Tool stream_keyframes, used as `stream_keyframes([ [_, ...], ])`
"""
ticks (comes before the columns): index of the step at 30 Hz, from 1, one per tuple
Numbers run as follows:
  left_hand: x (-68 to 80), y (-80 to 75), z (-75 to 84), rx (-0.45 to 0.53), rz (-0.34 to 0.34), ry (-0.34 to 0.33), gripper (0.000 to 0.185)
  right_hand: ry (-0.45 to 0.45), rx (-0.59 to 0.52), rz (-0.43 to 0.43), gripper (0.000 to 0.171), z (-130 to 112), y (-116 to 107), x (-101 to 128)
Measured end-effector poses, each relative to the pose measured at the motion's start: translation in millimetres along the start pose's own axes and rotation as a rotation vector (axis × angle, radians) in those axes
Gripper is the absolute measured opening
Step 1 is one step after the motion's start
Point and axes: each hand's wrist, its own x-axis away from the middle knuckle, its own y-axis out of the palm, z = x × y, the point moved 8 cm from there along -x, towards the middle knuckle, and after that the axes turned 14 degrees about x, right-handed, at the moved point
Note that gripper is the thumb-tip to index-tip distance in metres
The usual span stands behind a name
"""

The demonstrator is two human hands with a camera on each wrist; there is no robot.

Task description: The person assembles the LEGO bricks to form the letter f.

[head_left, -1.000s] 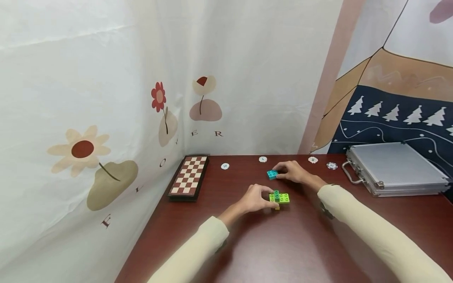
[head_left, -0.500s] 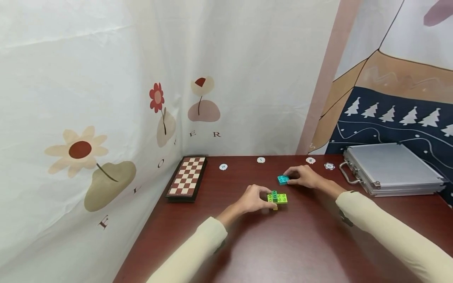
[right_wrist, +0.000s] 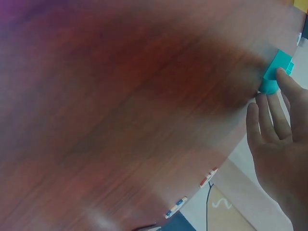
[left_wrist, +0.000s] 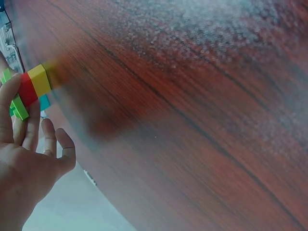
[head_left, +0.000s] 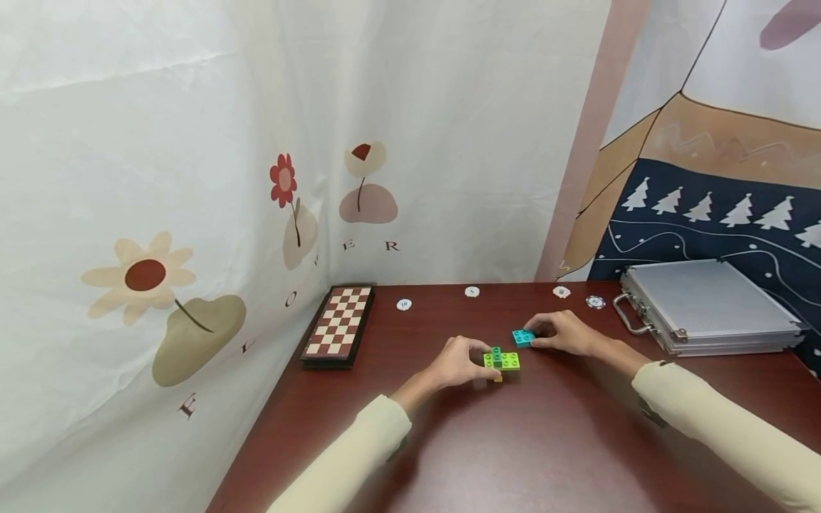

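Note:
My left hand (head_left: 457,361) pinches a small stack of toy building bricks between thumb and fingers. On its top is a dark green brick (head_left: 497,356) across a lime green brick (head_left: 510,361). Below these, the left wrist view shows a red brick (left_wrist: 29,89) and a yellow brick (left_wrist: 39,80). To the right and a little farther back, my right hand (head_left: 564,333) holds a turquoise brick (head_left: 522,338) by its right end, studs up. The right wrist view shows the thumb against the turquoise brick's side (right_wrist: 277,65). A short gap separates the two hands' bricks.
A folded checkered board (head_left: 338,322) lies at the back left of the dark red-brown table (head_left: 449,442). Several poker chips (head_left: 404,305) lie along the far edge. At the right stands a silver metal case (head_left: 712,303). Printed curtains (head_left: 449,142) hang behind and at the left.
My right hand has brought the turquoise brick rightward and nearer, to the back right of the stack. The left hand and its stack have stayed almost in place.

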Motion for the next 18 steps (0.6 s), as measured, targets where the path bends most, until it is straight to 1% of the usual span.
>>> stream_keyframes([
  [4,-0.7,0.3,0.3,0.003,-0.003,0.006,0.050,-0.010,-0.001,-0.002,0.023,-4,-1,8],
  [10,-1.1,0.2,0.2,-0.002,-0.008,0.001,0.050,-0.046,-0.036,0.009,0.026,-8,-4,16],
  [13,-1.2,0.5,-0.3,-0.003,-0.009,-0.005,0.050,-0.058,-0.046,0.029,0.027,-12,-9,19],
  [18,-2.2,1.4,-0.4,-0.002,-0.010,0.001,0.049,-0.071,-0.022,0.065,0.030,-22,-24,19],
])
